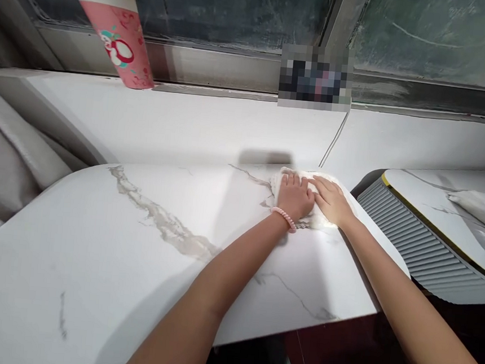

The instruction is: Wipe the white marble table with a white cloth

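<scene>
A white cloth (317, 218) lies bunched on the white marble-patterned tabletop (131, 285), close to the wall. My left hand (295, 199), with a pink beaded bracelet at its wrist, presses down on the cloth, its fingers close together and bent over it. Right beside it, my right hand (331, 201) rests on the cloth's right part with fingers stretched out and a little apart. Both palms face down, and part of the cloth is hidden beneath them.
A pink paper cup (121, 41) with a red straw stands on the window ledge at left. A blurred patch covers something on the ledge, with a thin cable (334, 139) below. Grey curtain (3, 150) hangs left. Another table (428, 192) with ribbed grey sides stands right, holding white material.
</scene>
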A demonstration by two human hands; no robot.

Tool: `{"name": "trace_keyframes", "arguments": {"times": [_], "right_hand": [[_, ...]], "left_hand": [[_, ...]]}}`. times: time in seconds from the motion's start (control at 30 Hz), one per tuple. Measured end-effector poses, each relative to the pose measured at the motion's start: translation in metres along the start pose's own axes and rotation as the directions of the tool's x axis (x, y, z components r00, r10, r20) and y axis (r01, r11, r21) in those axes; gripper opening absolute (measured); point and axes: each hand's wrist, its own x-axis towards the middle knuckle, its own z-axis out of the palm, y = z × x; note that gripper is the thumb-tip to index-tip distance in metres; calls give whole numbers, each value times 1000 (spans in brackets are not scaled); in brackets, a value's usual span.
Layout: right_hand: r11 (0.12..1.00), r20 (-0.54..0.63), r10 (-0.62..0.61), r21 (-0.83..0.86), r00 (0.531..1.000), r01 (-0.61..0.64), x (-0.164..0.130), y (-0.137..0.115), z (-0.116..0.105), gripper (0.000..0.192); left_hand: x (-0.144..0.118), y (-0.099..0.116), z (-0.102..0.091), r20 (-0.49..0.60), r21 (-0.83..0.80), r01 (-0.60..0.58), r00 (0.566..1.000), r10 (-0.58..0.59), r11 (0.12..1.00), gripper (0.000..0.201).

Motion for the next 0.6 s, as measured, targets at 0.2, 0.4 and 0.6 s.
{"name": "trace_keyframes", "arguments": {"times": [0.2,0.4,0.6], "right_hand": [[998,14,-69,7,998,69,-70,-22,-18,51],[987,-46,-145,60,988,148,-123,-64,-29,46],[986,-96,-136,86,986,144,-128,-112,-23,43]], "left_hand": [[-66,23,-29,135,31,-64,989,60,997,53],[-130,21,-54,186,71,-160,972,144,985,54],[-156,-13,-56,102,27,-206,974,202,978,45]]}}
